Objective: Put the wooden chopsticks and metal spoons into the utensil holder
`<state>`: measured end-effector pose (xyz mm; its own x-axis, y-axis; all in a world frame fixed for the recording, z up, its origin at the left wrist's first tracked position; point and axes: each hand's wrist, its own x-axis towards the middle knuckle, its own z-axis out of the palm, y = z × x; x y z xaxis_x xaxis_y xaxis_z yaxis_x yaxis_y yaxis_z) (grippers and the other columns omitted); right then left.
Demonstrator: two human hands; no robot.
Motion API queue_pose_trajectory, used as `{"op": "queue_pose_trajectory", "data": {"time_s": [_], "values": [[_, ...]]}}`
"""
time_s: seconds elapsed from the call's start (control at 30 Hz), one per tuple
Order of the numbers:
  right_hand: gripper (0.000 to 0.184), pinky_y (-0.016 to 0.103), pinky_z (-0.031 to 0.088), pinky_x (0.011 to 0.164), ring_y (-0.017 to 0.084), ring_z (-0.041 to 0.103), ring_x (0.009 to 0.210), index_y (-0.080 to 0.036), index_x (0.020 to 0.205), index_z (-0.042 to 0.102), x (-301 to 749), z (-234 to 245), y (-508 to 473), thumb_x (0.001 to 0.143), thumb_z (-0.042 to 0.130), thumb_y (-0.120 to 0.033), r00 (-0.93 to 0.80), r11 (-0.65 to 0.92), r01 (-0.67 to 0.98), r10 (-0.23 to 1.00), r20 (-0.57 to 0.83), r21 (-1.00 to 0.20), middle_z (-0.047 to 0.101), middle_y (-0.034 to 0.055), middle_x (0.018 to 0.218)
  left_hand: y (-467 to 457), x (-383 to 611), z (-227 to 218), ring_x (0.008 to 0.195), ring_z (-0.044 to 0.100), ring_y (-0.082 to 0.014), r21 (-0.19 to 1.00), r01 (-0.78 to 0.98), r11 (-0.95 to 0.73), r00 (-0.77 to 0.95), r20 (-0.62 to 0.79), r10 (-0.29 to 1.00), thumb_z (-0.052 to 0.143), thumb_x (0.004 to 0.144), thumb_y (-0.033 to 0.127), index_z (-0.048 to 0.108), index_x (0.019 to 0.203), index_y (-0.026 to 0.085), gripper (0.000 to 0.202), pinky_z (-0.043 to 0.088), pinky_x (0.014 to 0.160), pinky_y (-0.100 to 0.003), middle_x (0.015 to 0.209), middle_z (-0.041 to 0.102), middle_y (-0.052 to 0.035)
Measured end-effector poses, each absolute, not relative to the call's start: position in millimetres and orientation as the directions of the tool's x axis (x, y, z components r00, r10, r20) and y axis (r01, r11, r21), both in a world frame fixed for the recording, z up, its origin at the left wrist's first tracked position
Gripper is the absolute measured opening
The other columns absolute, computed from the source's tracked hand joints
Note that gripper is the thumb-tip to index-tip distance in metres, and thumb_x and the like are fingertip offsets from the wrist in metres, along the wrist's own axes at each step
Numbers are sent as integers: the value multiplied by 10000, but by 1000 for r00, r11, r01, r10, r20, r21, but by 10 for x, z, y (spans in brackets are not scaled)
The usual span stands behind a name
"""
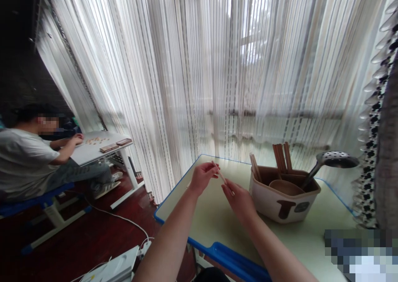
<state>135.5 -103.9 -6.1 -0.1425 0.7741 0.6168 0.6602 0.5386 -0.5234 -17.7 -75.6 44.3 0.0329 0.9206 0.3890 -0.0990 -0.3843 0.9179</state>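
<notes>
My left hand [203, 178] and my right hand [239, 197] are close together above the table, a little left of the utensil holder. Pale wooden chopsticks [221, 174] slant between them. My left fingers pinch their upper end, and the right fingers close round the lower part. How many sticks there are I cannot tell. The white and brown utensil holder [280, 203] stands beside my right hand. In it are pale chopsticks [255, 167] at the left, several darker brown chopsticks [282, 158] at the back, a round brown piece [286, 187], and a metal skimmer [334, 159] leaning out to the right.
The pale table [214, 222] has a blue rim. Sheer curtains [199, 66] hang behind it. A blurred-out thing [357, 253] is at the lower right. At left, a person [27, 157] sits at another table [90, 151] with small pieces. A cable [121, 216] crosses the floor.
</notes>
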Motion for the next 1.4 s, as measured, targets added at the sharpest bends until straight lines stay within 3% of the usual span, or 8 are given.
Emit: {"op": "queue_pose_trajectory", "data": {"time_s": [0.27,0.5,0.77,1.0,1.2,1.4], "values": [[247,265,507,624,175,655,661,-215,959,667,1594,350,-1218,858,473,-329,35,582,649,622,782,-491,701,62,802,-892,206,1199,725,646,-167,895,-171,-413,133,436,890,694,651,346,675,862,107,320,552,693,-330,810,692,-86],[211,290,534,668,193,665,714,-224,947,682,1843,560,-1148,822,533,-306,221,600,592,521,824,-538,703,67,848,-909,547,1565,666,643,-158,844,-51,-535,130,536,834,687,653,375,694,803,136,282,550,613,-277,717,683,-47],[224,344,503,812,209,623,913,-227,994,666,2117,762,-1168,826,531,-285,88,656,447,644,760,-608,675,63,981,-786,799,1636,701,651,-163,857,-113,-502,184,515,837,668,681,369,687,878,127,313,560,637,-291,760,692,-56],[213,286,519,658,176,630,714,-175,897,668,2299,765,-1105,796,570,-335,169,592,358,720,673,-722,684,62,820,-775,899,1695,697,657,-169,835,-96,-541,147,550,822,681,665,385,691,883,122,342,563,621,-287,779,700,-74],[144,254,502,604,136,600,636,-191,883,658,2242,759,-1054,783,601,-277,269,615,483,572,775,-623,673,39,781,-811,1009,1663,670,659,-166,764,54,-643,20,643,765,686,663,377,697,877,138,322,555,642,-283,775,705,-73],[152,265,509,677,146,613,713,-193,932,643,2147,769,-1042,799,581,-231,247,604,630,440,863,-488,663,45,800,-870,1079,1680,636,655,-148,715,99,-692,-45,698,715,649,703,340,701,844,163,232,545,611,-251,724,700,-44]]}}
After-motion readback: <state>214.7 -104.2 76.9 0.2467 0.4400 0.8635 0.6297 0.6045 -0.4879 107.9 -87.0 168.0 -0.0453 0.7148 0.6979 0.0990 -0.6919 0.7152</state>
